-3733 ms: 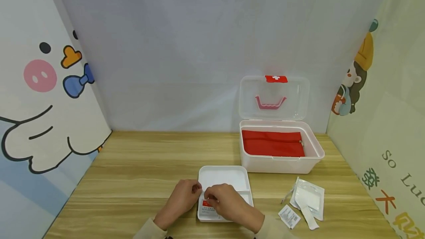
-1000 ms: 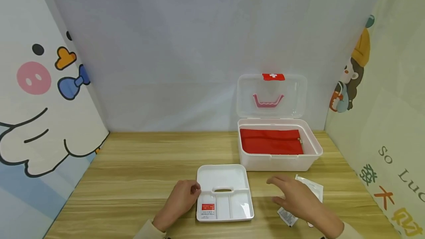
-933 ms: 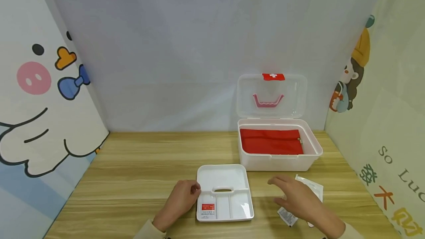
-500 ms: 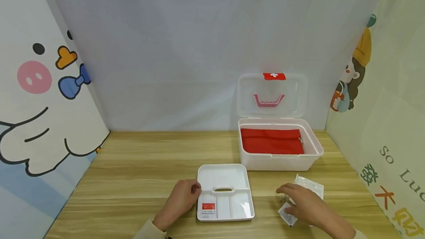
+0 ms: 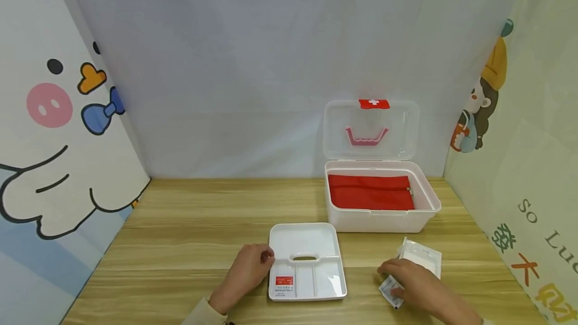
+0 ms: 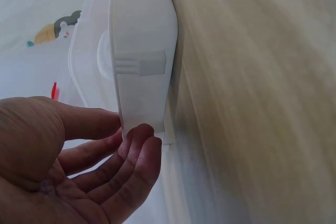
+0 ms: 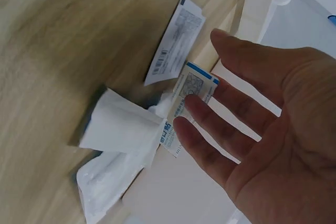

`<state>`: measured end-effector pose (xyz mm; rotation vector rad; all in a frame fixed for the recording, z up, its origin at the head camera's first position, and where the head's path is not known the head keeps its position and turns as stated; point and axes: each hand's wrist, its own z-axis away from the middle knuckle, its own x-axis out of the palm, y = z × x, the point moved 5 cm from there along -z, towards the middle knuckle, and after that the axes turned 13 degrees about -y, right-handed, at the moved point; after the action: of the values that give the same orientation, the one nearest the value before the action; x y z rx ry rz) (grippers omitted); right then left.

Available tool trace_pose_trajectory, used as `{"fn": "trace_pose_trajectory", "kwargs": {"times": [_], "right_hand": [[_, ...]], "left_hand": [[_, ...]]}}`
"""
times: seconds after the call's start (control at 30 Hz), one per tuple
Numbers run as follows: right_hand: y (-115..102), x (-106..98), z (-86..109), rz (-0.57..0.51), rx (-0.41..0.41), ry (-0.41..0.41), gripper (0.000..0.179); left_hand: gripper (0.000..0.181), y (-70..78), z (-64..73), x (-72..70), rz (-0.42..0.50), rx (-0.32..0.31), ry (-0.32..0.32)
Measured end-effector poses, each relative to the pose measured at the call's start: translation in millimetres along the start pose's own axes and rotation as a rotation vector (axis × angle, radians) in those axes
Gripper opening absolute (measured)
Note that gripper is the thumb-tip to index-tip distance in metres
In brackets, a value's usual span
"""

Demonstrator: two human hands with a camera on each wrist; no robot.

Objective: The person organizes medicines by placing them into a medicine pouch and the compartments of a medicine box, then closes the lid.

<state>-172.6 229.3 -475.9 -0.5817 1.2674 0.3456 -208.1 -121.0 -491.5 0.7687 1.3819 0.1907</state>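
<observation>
White packet [image 7: 195, 83], partly behind right fingers [image 7: 220, 127], contact unclear

Wooden table [image 5: 189, 224], pale backdrop [image 5: 226, 89], cartoon left panel [image 5: 58, 159] (blue bow [image 5: 95, 118]), lettered right panel [image 5: 524, 164]

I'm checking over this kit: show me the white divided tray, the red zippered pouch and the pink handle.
White divided tray [image 5: 302, 239]: head view, bare floor of its wide compartment.
Red zippered pouch [image 5: 371, 197]: head view, near the middle of its face.
Pink handle [image 5: 367, 142]: head view, middle of its grip bar.
</observation>
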Motion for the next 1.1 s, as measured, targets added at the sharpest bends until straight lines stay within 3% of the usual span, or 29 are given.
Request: {"fn": "trace_pose_trajectory", "kwargs": {"times": [0.4, 0.7, 1.1], "right_hand": [[0, 8, -2.0, -0.022, 0.027, -0.015, 0.043], [2, 12, -7.2, -0.036, -0.045, 0.016, 0.038], [2, 13, -7.4, -0.039, -0.079, 0.059, 0.032]], "left_hand": [[0.006, -0.5, -0.5, 0.9, 0.011, -0.027, -0.028], [0.005, -0.4, -0.4, 0.7, 0.007, -0.017, -0.015], [0.006, -1.2, -0.8, 1.2, 0.007, -0.014, -0.019]]}}
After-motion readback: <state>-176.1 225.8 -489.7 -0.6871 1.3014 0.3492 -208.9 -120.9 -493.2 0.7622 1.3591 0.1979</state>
